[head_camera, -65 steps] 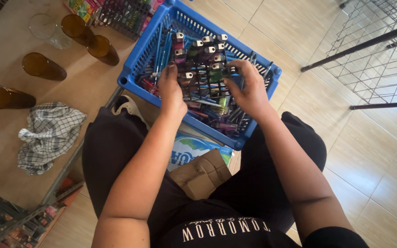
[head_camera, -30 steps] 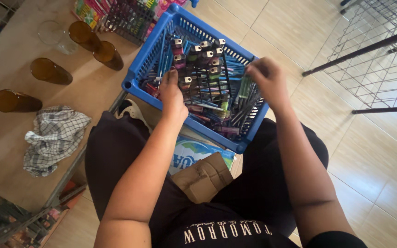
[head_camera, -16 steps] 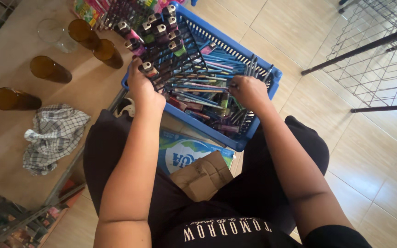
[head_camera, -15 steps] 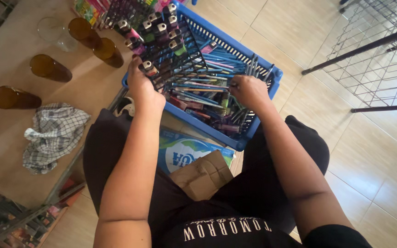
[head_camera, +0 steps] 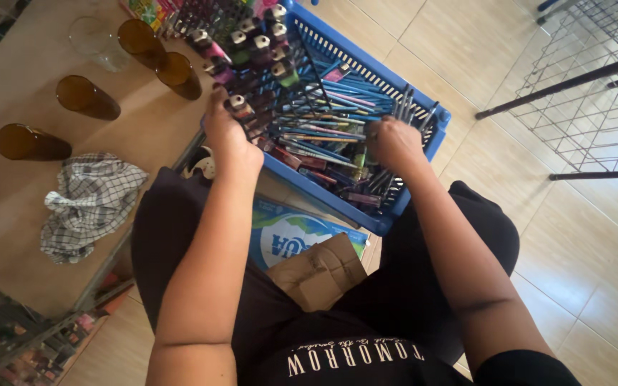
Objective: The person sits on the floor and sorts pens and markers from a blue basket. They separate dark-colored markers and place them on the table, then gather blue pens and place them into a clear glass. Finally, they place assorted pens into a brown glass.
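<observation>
- left hand (head_camera: 232, 136) grips the near edge of a black rack of small bottles (head_camera: 252, 53), tilted up at 11 o'clock over the blue basket (head_camera: 366, 214)
- right hand (head_camera: 393, 143) curls closed on pencils (head_camera: 337, 132) inside the basket, at 1 o'clock
- brown glasses (head_camera: 84, 96) stand on the tabletop (head_camera: 8, 207) at 10 o'clock

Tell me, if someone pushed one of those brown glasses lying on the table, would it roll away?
Probably. The brown glasses lie on their sides on the flat table, and round walls tend to roll. They look tapered, so one might curve rather than run straight. Being glass, it would likely feel slippery and could break if it reached the edge.
</observation>
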